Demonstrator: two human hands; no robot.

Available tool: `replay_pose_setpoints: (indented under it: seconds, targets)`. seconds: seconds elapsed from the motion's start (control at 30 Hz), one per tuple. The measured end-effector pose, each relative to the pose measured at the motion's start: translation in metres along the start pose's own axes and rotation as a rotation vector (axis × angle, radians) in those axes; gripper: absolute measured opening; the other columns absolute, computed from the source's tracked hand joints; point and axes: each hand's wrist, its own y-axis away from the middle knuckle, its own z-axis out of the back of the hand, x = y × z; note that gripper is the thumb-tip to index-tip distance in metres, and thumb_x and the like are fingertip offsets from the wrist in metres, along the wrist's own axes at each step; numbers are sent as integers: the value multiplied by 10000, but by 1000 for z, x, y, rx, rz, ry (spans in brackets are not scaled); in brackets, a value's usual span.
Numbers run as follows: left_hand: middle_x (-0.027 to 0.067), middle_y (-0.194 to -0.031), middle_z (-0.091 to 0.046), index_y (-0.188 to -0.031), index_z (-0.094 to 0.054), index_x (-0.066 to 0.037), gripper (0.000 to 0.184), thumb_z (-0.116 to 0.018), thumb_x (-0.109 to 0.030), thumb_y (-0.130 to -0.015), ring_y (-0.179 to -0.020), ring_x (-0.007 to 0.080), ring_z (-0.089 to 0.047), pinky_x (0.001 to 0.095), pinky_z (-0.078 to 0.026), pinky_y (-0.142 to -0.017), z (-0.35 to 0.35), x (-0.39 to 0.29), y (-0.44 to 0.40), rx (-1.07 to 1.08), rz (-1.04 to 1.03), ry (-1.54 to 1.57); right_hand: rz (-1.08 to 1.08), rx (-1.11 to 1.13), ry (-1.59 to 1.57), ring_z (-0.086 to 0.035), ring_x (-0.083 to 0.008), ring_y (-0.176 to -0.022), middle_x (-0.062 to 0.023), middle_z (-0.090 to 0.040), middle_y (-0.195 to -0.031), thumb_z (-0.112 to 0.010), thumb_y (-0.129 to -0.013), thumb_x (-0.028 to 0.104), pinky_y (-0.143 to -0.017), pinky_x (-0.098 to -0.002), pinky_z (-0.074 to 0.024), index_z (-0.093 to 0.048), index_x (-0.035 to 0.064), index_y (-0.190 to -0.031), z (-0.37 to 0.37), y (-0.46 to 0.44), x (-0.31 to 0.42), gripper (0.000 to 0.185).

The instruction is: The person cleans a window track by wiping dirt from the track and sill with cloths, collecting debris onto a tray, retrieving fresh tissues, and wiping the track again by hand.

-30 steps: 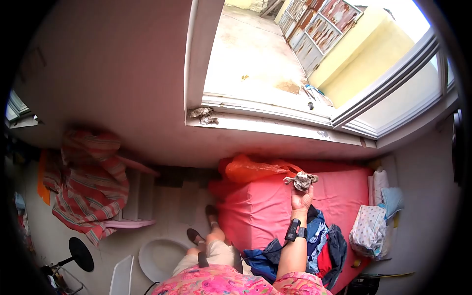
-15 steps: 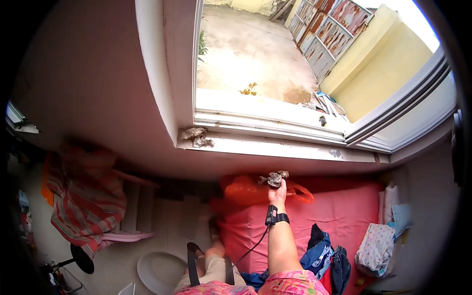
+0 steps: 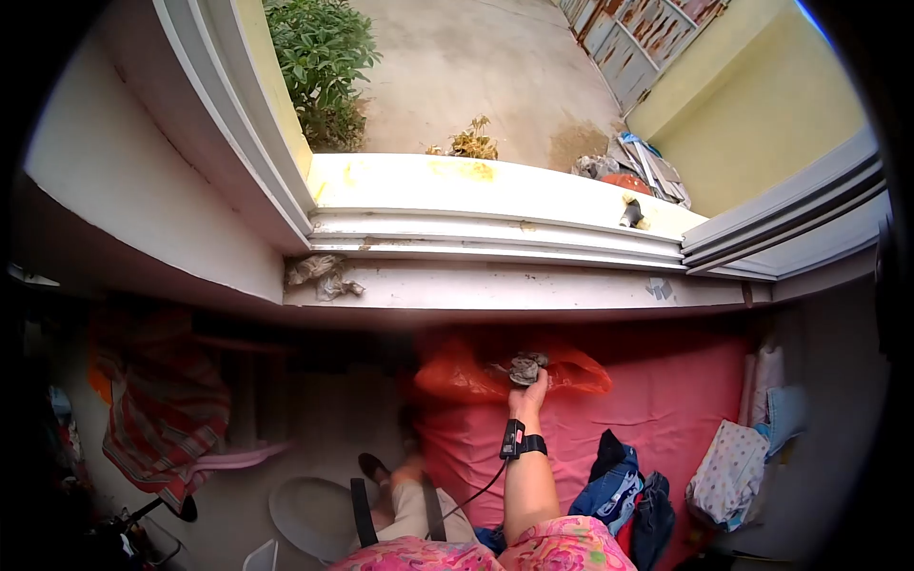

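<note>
My right hand is closed on a crumpled grey bundle, its arm stretched forward with a black device strapped at the wrist. The bundle is over a translucent orange-red plastic bag, which lies on the pink-covered bed below the window. Whether it touches the bag, I cannot tell. Dark and blue clothes lie heaped to the right of my forearm. My left hand is out of view.
Crumpled grey-brown pieces lie on the left of the windowsill. A striped cloth drapes over a pink-edged chair at left. A round pale basin stands on the floor. A dotted bundle lies at right.
My right hand has moved left with the grey bundle, from over the pink sheet to over the orange-red bag. The view has shifted, showing more of the sill and a plant outside.
</note>
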Motion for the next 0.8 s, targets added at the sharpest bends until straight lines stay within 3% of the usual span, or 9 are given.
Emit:
replay_pose_setpoints:
  seconds: [0.2, 0.4, 0.47, 0.53, 0.6, 0.67, 0.73, 0.77, 0.8]
  targets:
    - [144, -987, -580, -1045, -512, 45, 425, -392, -332, -890, -843, 287, -569, 368, -459, -727, -9, -4, 14, 9, -2, -25, 16, 2, -22, -581, -191, -746, -32, -603, -828, -462, -789, 255, -660, -326, -477, -571, 97, -910, 30, 23, 35, 227]
    - [145, -984, -580, -1042, -512, 49, 426, -387, -329, -893, -845, 285, -570, 367, -460, -731, -12, -3, 21, 4, -3, -40, 63, -166, -32, -594, -205, -743, -67, -603, -839, -499, -804, 173, -643, -339, -493, -564, 46, -910, 32, -6, 32, 177]
    - [146, -983, -580, -1042, -512, 50, 426, -385, -329, -894, -846, 285, -570, 366, -460, -732, -9, -1, 24, -2, -1, -45, 90, -434, 383, -599, -212, -711, -97, -601, -828, -512, -805, 112, -641, -360, -498, -545, 0, -900, 26, -30, 29, 151]
    - [147, -983, -580, -1041, -512, 51, 426, -383, -328, -895, -847, 284, -571, 366, -460, -733, -6, 2, 28, -12, 1, -46, 162, -471, 585, -617, -256, -722, -154, -611, -835, -520, -803, 129, -613, -378, -503, -518, -37, -903, 16, -47, 32, 194]
    - [147, -982, -580, -1040, -512, 52, 427, -381, -327, -896, -847, 284, -571, 365, -460, -734, -2, 5, 31, -22, 8, -52, 296, -806, 1331, -630, -305, -730, -202, -615, -859, -551, -799, 186, -534, -376, -502, -500, -51, -919, 2, -55, 37, 270]
    - [148, -981, -580, -1039, -512, 54, 427, -379, -326, -897, -848, 283, -571, 365, -460, -735, 2, 8, 34, -35, 9, -47, 340, -807, 1448, -632, -335, -752, -240, -607, -891, -569, -790, 220, -536, -427, -497, -493, -53, -942, 2, -71, 41, 321]
    - [148, -980, -580, -1038, -512, 55, 427, -377, -326, -898, -849, 282, -571, 365, -460, -737, 10, 12, 40, -51, 18, -49, -23, -645, 1296, -638, -306, -753, -224, -611, -884, -555, -802, 240, -592, -474, -495, -496, -33, -955, 3, -82, 46, 319]
    - [149, -980, -580, -1038, -512, 56, 428, -376, -325, -898, -849, 282, -572, 364, -460, -737, 12, 14, 41, -57, 24, -51, -89, -485, 1177, -615, -257, -658, -146, -616, -811, -537, -815, 258, -602, -441, -500, -507, 21, -928, -10, -64, 53, 264]
    - [149, -979, -580, -1038, -512, 56, 428, -375, -325, -898, -850, 282, -572, 364, -460, -738, 14, 16, 42, -65, 26, -49, -92, -482, 1185, -615, -257, -658, -146, -616, -811, -537, -815, 258, -602, -441, -500, -507, 21, -928, 3, -79, 46, 264]
